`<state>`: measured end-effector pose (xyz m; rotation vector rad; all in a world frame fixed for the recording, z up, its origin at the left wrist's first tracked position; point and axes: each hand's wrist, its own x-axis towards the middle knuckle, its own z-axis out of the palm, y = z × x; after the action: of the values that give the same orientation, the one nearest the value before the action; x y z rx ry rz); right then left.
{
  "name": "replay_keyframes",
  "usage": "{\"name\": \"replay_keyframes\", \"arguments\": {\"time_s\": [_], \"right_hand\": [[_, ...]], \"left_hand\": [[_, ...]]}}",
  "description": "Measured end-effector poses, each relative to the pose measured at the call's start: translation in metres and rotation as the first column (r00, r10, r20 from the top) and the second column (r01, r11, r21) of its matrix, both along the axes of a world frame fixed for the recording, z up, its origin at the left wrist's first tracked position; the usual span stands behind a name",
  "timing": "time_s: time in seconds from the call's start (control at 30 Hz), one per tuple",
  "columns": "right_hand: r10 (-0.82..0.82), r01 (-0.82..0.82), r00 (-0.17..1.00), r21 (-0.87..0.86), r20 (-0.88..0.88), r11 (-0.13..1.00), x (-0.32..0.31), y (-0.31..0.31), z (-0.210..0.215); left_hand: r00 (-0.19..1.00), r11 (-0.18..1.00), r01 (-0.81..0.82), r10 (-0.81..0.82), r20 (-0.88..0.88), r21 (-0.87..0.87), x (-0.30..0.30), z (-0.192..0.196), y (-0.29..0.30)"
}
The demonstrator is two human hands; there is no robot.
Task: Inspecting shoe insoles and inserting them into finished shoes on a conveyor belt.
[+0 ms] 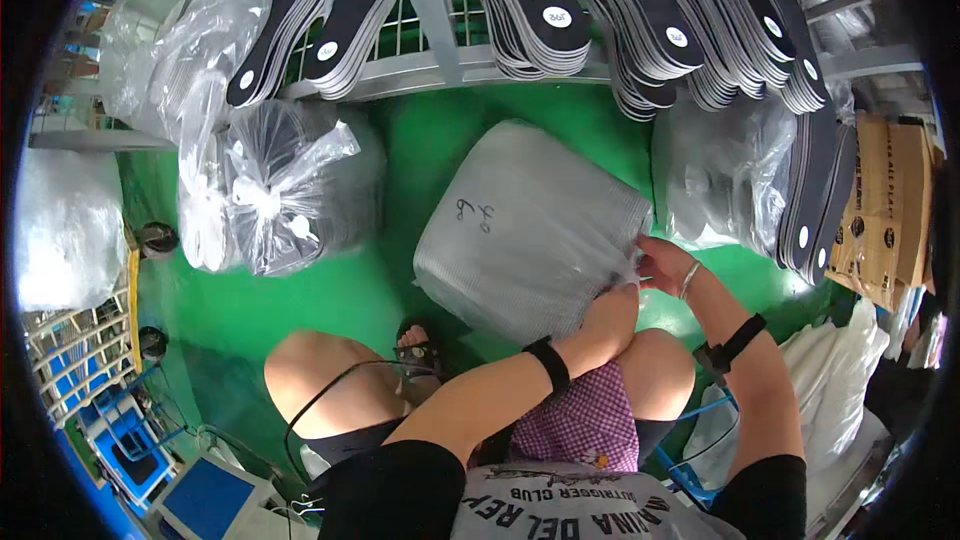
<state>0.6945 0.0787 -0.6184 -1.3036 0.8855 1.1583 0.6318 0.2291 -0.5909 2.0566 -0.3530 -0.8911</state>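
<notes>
Apparently, I'm at the step of gathering the loose end (632,266) of this full plastic bag (530,230), which rests on the green floor (420,140) before my knees (660,368). My right hand (664,265) bends its fingers against that end; whether it pinches, I can't tell, and my left hand (618,306) hides its fingers. Next calls, I'd judge, for drawing the plastic snugly together.

Passage is left over green floor (408,125) at the bagged stack's (530,230) ten o'clock; twelve is barred by insoles (540,20) (overhanging their rack (430,10)).
</notes>
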Motion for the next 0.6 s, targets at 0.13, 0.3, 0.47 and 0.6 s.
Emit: {"name": "replay_keyframes", "arguments": {"time_s": [0.13, 0.3, 0.47, 0.6], "right_hand": [[-0.096, 0.095, 0.995, 0.015, 0.041, 0.995, -0.007, 0.009, -0.003], [-0.18, 0.179, 0.984, 0.048, 0.009, 0.983, -0.005, 0.013, -0.01], [-0.172, 0.167, 0.965, 0.04, 0.198, 0.985, 0.005, 0.019, -0.022], [0.015, 0.039, 0.973, -0.232, 0.23, 0.972, -0.009, -0.018, -0.056]], "left_hand": [[0.995, 0.999, 0.045, -0.043, -0.086, 0.027, 0.001, -0.011, -0.002], [0.998, 0.996, -0.017, 0.012, 0.056, 0.083, 0.002, -0.007, 0.003], [0.989, 0.991, 0.015, 0.004, 0.147, -0.131, 0.009, -0.007, 0.024], [0.875, 0.945, -0.138, 0.257, 0.411, -0.297, 0.054, 0.047, 0.049]]}}
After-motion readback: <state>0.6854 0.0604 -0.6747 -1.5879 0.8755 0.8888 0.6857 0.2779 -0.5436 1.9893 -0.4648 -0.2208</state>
